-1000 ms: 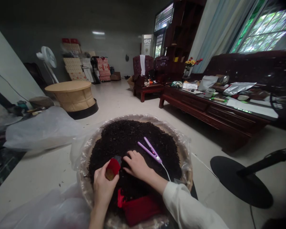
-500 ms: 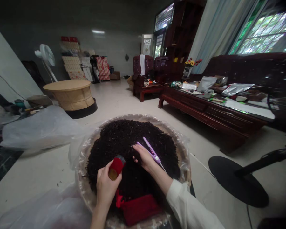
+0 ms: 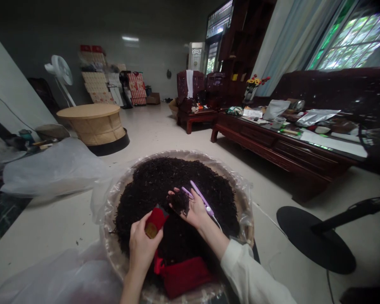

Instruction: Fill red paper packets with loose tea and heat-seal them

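Note:
My left hand (image 3: 144,238) is closed around a small red packet (image 3: 156,221) with a gold-brown patch at its near end and a grey end facing my right hand. My right hand (image 3: 194,211), palm up and cupped, carries a clump of dark dried tea leaves (image 3: 180,202). Both hands are above a heap of the same leaves (image 3: 177,171) in a round, plastic-lined basket (image 3: 109,219). Beside my right hand, a small purple hair straightener (image 3: 205,204) with a white cord lies on the heap. A dark red pouch (image 3: 185,276) rests at the basket's near side.
Crumpled clear plastic (image 3: 55,169) lies on the floor at left, near a round wooden-topped drum (image 3: 88,111). A long dark wooden table (image 3: 266,145) with packets stands at right. A black round stand base (image 3: 315,240) is on the floor at right.
My right hand has turned palm up and moved slightly left, showing the leaves in it. My left hand keeps the red packet almost in place, its grey end tilted slightly.

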{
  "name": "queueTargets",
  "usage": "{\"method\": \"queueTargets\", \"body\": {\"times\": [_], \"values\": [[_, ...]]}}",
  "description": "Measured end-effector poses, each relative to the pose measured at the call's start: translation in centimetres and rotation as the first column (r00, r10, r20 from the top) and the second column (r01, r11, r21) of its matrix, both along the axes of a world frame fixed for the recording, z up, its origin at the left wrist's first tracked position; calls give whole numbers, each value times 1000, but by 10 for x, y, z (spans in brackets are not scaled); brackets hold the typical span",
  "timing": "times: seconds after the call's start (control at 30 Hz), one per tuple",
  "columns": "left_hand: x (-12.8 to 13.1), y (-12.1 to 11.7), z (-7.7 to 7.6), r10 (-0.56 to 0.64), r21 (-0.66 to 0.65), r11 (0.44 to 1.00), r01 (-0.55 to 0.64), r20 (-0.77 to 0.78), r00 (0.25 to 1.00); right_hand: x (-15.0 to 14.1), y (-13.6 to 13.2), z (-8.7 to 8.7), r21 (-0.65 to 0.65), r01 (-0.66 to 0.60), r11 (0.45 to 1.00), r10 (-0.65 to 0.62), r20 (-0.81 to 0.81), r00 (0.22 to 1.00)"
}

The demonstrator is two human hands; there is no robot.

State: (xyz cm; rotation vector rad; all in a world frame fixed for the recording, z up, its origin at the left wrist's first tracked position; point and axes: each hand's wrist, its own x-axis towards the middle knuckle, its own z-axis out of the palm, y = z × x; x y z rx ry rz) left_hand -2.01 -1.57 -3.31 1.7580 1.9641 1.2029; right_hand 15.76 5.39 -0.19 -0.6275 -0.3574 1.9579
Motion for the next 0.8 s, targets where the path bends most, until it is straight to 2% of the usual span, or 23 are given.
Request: {"method": "queueTargets", "body": {"times": [0.2, 0.4, 0.53, 0.73, 0.8], "values": [[2, 1, 0, -22, 1, 1000, 22, 11, 1000, 0, -1, 6, -32, -11, 999, 9, -53, 999], [9, 5, -3, -72, 37, 997, 72, -20, 997, -1, 1, 14, -66, 76, 995, -83, -121, 989], [19, 9, -3, -88, 37, 995, 88, -9, 996, -1, 1, 17, -23, 69, 997, -72, -116, 991], [29, 13, 12, -278, 55, 956, 287, -137, 951, -6, 0, 18, -16, 46, 999, -47, -69, 996], [28, 15, 19, -360, 31, 930, 366, -128, 924, -7, -1, 18, -26, 62, 998, -63, -45, 997]]}}
